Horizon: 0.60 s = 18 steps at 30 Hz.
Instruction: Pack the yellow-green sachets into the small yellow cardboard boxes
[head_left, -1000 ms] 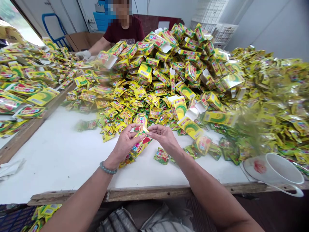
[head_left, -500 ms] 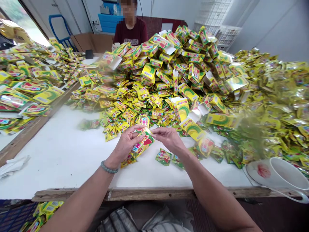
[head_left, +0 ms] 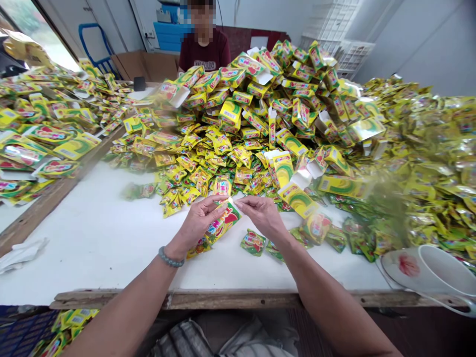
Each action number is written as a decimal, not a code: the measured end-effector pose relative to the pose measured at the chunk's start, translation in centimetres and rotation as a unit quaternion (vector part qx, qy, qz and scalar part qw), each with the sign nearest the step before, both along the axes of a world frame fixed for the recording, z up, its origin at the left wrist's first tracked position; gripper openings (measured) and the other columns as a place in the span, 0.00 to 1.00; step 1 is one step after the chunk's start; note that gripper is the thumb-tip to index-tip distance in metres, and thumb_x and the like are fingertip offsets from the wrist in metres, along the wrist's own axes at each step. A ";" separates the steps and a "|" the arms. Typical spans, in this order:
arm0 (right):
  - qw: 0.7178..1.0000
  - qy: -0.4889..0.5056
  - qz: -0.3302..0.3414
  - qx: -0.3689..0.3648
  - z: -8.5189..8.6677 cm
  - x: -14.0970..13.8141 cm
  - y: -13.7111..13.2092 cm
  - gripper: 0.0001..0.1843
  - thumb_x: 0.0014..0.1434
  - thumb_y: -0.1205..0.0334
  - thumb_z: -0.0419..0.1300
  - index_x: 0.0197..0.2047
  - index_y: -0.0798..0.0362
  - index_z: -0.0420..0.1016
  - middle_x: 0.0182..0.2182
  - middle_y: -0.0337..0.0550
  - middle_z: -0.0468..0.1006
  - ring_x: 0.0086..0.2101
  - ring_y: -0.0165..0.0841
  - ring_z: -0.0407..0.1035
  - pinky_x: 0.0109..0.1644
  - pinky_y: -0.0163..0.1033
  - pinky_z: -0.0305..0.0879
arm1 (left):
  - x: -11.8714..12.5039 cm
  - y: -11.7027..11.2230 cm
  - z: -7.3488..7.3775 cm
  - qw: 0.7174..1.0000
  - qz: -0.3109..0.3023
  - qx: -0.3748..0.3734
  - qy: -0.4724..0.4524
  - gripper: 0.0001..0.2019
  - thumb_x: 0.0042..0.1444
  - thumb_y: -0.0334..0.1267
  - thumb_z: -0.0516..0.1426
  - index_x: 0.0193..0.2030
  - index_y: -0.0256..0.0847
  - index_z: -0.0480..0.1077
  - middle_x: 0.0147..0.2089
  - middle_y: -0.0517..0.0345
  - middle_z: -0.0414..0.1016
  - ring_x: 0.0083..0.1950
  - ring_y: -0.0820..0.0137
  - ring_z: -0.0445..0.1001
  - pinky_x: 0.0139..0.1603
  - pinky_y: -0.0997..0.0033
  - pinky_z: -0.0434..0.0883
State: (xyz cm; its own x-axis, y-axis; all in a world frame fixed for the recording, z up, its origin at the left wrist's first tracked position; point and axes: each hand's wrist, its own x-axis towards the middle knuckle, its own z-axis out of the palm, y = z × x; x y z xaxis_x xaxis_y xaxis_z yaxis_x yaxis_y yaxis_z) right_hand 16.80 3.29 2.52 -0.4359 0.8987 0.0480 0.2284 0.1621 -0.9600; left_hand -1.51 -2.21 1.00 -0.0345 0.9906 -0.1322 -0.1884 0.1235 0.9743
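Observation:
My left hand (head_left: 199, 220) is closed around a yellow-green carton with red fruit print (head_left: 223, 224), held tilted just above the white table (head_left: 92, 238). My right hand (head_left: 262, 213) pinches the carton's white top flap at its upper end. A loose sachet (head_left: 253, 242) lies on the table just below my right wrist. Right behind my hands rises a big heap of the same cartons and sachets (head_left: 260, 114).
A white cup (head_left: 439, 270) lies on its side at the table's right front edge. A person in a dark red shirt (head_left: 203, 49) stands behind the heap. More cartons (head_left: 40, 134) cover the left table beyond a wooden rail. Sachets fill a crate (head_left: 63, 329) below left.
The view has shifted slightly; both hands stay on the carton, fingers working its top flap. The person behind has drawn an arm back from the left of the heap.

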 end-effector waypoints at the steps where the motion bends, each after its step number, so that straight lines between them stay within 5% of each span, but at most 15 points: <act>1: 1.000 0.011 -0.014 -0.006 -0.2 -0.2 0.0 0.14 0.57 0.51 0.63 0.33 0.52 0.84 0.26 0.38 0.80 0.29 0.32 0.69 0.33 0.36 0.62 | 0.0 0.0 -0.1 1.000 -0.012 0.004 0.005 0.23 0.50 0.46 0.68 0.52 0.41 0.77 0.31 0.57 0.79 0.32 0.67 0.76 0.34 0.70 0.73; 14: 0.994 0.078 -0.036 -0.065 -0.8 -0.6 0.0 0.13 0.53 0.50 0.66 0.32 0.51 0.84 0.25 0.39 0.79 0.26 0.31 0.68 0.30 0.36 0.63 | 0.0 -0.1 0.2 0.997 -0.039 0.035 0.063 0.25 0.51 0.47 0.67 0.54 0.39 0.76 0.29 0.58 0.78 0.30 0.68 0.74 0.31 0.72 0.71; 18: 0.999 0.040 -0.033 -0.008 -0.6 -0.6 -0.3 0.11 0.56 0.54 0.64 0.33 0.50 0.85 0.26 0.39 0.81 0.26 0.32 0.69 0.31 0.36 0.63 | -0.1 -0.1 0.1 0.996 -0.032 0.040 0.069 0.24 0.51 0.47 0.67 0.53 0.38 0.76 0.28 0.59 0.77 0.28 0.70 0.73 0.29 0.73 0.69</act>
State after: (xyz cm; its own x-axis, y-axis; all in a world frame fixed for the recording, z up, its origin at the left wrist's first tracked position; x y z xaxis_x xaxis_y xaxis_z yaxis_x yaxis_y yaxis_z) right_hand 16.17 3.01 1.97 -0.3706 0.9265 0.0655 0.1612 0.1336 -0.9778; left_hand -1.65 -2.33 1.12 0.0174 0.9986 -0.0507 -0.0467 0.0515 0.9976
